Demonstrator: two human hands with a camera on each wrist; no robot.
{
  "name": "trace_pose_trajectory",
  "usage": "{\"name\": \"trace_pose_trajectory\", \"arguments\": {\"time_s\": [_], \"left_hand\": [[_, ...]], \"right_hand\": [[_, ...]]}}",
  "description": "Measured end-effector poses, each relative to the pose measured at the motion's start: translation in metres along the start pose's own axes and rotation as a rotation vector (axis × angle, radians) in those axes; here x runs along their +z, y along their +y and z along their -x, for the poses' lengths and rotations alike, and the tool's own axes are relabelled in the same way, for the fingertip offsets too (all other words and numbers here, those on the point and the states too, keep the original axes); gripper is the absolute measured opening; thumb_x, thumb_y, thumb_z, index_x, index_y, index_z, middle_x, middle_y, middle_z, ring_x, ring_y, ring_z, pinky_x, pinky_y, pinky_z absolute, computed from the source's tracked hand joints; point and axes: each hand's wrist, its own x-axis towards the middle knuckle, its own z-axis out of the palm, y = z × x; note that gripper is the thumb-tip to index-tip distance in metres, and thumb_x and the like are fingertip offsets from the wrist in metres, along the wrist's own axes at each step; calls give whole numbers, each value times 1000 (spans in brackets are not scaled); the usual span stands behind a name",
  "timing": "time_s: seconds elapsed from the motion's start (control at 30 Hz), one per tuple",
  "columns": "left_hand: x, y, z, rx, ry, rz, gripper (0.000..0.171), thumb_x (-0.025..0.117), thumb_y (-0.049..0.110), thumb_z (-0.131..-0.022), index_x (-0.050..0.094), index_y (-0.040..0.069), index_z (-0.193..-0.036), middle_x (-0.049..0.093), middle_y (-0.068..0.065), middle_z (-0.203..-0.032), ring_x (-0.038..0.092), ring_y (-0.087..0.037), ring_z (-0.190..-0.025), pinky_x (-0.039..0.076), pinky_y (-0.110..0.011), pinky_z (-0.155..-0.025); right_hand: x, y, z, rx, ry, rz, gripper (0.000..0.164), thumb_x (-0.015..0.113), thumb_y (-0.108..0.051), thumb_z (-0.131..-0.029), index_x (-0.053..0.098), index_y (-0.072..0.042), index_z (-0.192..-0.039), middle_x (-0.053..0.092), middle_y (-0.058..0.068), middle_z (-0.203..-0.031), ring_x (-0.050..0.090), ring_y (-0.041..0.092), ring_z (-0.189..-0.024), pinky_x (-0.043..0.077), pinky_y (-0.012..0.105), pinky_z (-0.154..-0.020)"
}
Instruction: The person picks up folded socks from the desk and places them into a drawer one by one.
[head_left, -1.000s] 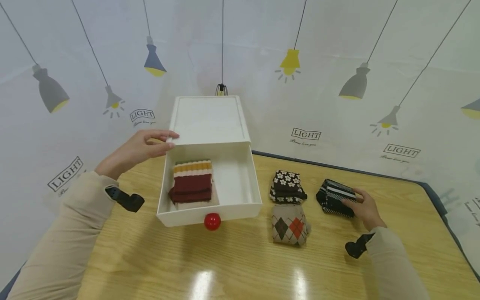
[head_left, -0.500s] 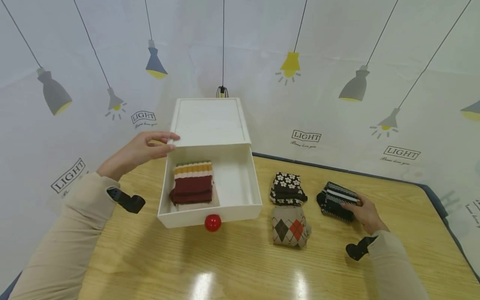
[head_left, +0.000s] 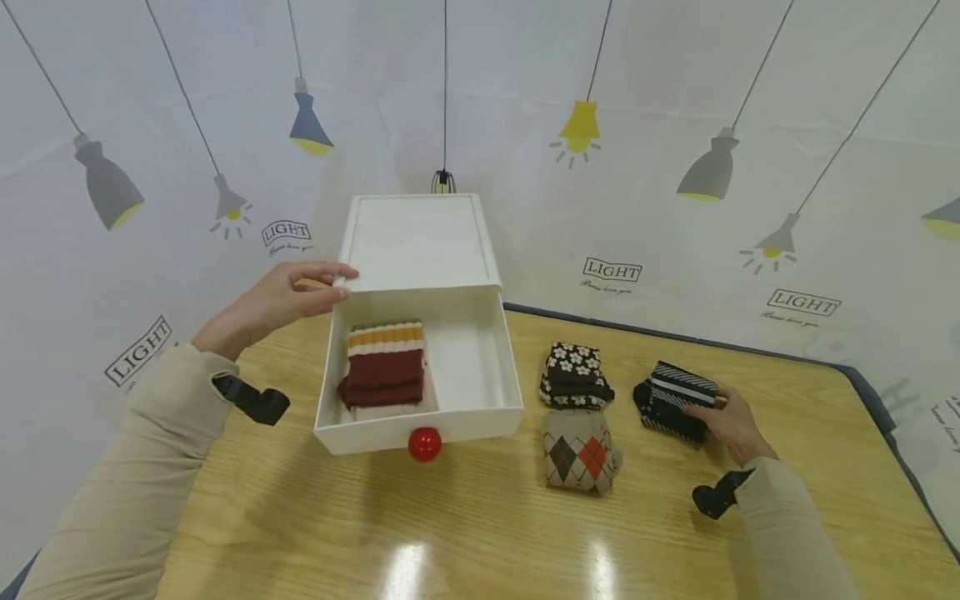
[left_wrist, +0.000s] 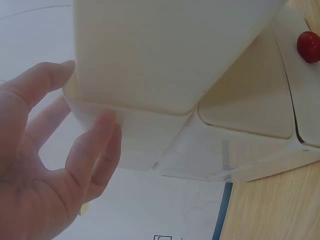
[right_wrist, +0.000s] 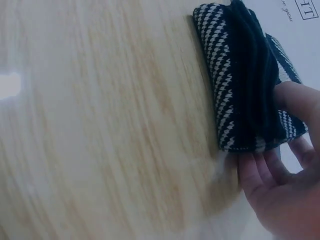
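Observation:
My left hand [head_left: 281, 296] holds the front left edge of a white drawer unit [head_left: 420, 242], fingertips at its rim in the left wrist view. Its upper drawer [head_left: 472, 350] is pulled out and bears a red ball knob [head_left: 425, 444]. Inside, on the left, lie folded striped maroon socks [head_left: 386, 367] over a beige pair. At the right, my right hand [head_left: 735, 427] pinches folded black-and-white socks [head_left: 678, 400], thumb on top and fingers under the near edge in the right wrist view. The socks are low over the table.
Folded black flowered socks [head_left: 574, 375] and beige argyle socks [head_left: 579, 450] lie on the wooden table [head_left: 480, 525] between drawer and right hand. In the left wrist view, another red knob [left_wrist: 309, 46] shows on a lower drawer. A lamp-printed sheet [head_left: 525, 200] hangs behind.
The right hand has turned the black-and-white socks slightly, and its fingers have moved further onto them. The left hand stays at the drawer unit's edge.

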Motion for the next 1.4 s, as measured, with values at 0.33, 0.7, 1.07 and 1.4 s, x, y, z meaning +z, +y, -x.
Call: {"name": "trace_pose_trajectory", "arguments": {"time_s": [0.33, 0.7, 1.07, 1.4], "left_hand": [[2, 1, 2, -21, 24, 17, 43, 54, 27, -89, 47, 9, -128, 40, -14, -118, 49, -31, -105, 39, -48, -91], [2, 3, 0, -13, 11, 13, 45, 53, 28, -90, 44, 9, -130, 38, -16, -119, 48, -33, -107, 38, -49, -92], [2, 1, 2, -11, -2, 0, 48, 52, 31, -90, 42, 8, -131, 36, -18, -122, 47, -35, -108, 38, -49, -93], [2, -1, 1, -5, -4, 1, 48, 51, 31, -90, 41, 9, -132, 36, -18, -123, 46, -35, -109, 37, -51, -93]], "right_hand": [[2, -5, 6, -43, 2, 12, 78, 58, -23, -86, 6, 12, -132, 11, 38, -134, 22, 48, -121, 33, 54, -95], [1, 1, 13, -154, -4, -155, 48, 61, -25, -84, 23, -8, -107, 35, 18, -112, 50, 7, -82, 51, 29, -62], [0, -25, 37, -164, 63, -224, 41, 61, -29, -84, 28, -24, -107, 30, 9, -116, 43, 4, -74, 43, 24, -54], [1, -90, 67, -316, -88, -291, 38, 55, -20, -88, 26, -28, -111, -3, 24, -142, 23, 36, -124, 42, 15, -66]]}}
